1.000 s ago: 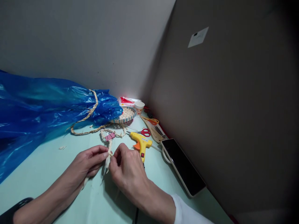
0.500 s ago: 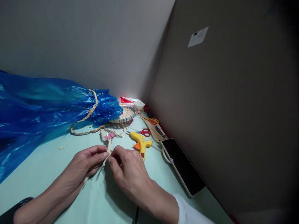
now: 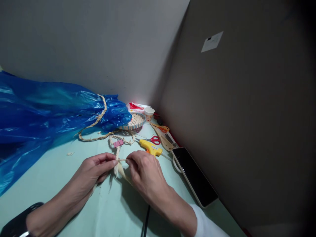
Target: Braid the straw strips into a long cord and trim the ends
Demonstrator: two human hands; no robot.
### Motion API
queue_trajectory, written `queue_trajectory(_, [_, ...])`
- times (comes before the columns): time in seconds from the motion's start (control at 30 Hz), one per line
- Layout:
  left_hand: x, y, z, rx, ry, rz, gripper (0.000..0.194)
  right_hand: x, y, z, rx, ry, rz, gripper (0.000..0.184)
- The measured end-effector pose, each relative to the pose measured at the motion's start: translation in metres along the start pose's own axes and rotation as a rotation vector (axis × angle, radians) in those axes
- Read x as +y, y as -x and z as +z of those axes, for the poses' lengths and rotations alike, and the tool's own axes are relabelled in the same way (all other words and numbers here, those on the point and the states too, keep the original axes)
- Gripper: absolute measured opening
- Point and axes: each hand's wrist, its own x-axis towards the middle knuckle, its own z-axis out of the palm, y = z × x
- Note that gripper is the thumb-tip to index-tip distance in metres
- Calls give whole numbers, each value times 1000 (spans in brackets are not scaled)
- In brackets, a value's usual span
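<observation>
My left hand (image 3: 100, 168) pinches a pale braided cord (image 3: 118, 152) just below a pink binder clip (image 3: 118, 143). Between finger and thumb, my right hand (image 3: 145, 171) grips a thin pale strand (image 3: 122, 160) pulled out to the right of the braid. Loose, flat fibre ends (image 3: 123, 172) hang below the left fingertips, and one runs under the right hand. Beyond the clip the braid curls away toward a round woven tray (image 3: 137, 121). Just behind my right hand lies a yellow glue gun (image 3: 151, 146), its handle hidden by the hand.
A blue plastic bag (image 3: 54, 108) tied with braided cord (image 3: 105, 107) fills the left side. Red-handled scissors (image 3: 155, 140), orange-handled scissors (image 3: 163, 127), a paper cup (image 3: 149, 113) and a phone (image 3: 194, 176) stand or lie along the right wall. A black cable (image 3: 146, 220) runs near the front.
My right hand has moved right, away from the left, drawing a strand taut between them. It now covers the glue gun's handle. The view has shifted slightly.
</observation>
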Motion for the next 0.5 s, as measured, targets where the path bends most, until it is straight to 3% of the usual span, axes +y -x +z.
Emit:
queue_trajectory(0.1, [-4,-1,3,54,3,13,42,-4,5,11,139,106,-163,15])
queue_trajectory(0.2, [-5,0,5,111,26,3,41,-8,11,26,290,271,-423,11])
queue_trajectory(0.3, [-5,1,4,98,41,-13,40,-11,15,37,369,373,-619,14])
queue_trajectory(0.5, [-8,-4,-5,5,79,-44,45,-9,19,44,322,491,-699,12])
